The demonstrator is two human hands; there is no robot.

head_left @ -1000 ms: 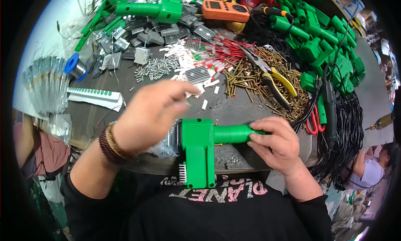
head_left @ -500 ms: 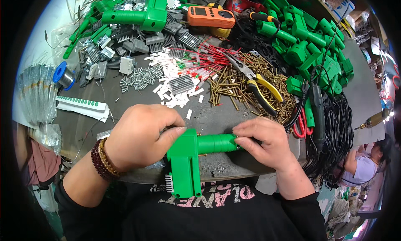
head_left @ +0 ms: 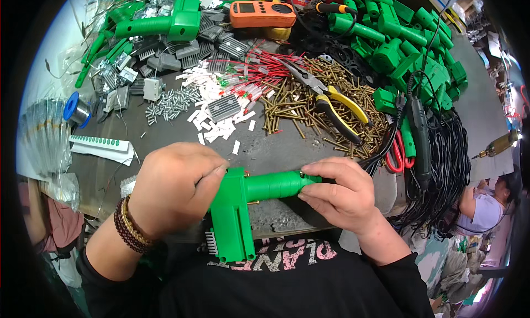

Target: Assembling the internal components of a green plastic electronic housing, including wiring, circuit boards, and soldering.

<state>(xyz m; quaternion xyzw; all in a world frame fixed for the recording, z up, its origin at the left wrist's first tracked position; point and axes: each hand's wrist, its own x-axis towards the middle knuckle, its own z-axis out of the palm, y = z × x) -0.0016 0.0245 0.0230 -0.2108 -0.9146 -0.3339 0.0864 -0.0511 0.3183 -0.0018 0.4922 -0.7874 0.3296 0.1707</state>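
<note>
A green plastic tool housing with a ribbed round handle lies across the table's front edge, its block part near my body. Two brass screws stick out beside the handle's base, and grey metal fins show at the block's left side. My left hand is closed at the block's upper left corner, its fingertips mostly hidden. At the handle's far right end, my right hand pinches with thumb and fingers. A small dark piece shows between those fingers; I cannot make out its kind.
Beyond my hands lie piles of brass screws, silver screws, white pieces and red-wired lights. Yellow-black pliers rest on the screws. An orange meter, green housings, a solder spool and black cords surround them.
The housing and both hands sit slightly further left in the picture, as does the whole scene. My right hand's fingers have shifted and now close around the handle's end.
</note>
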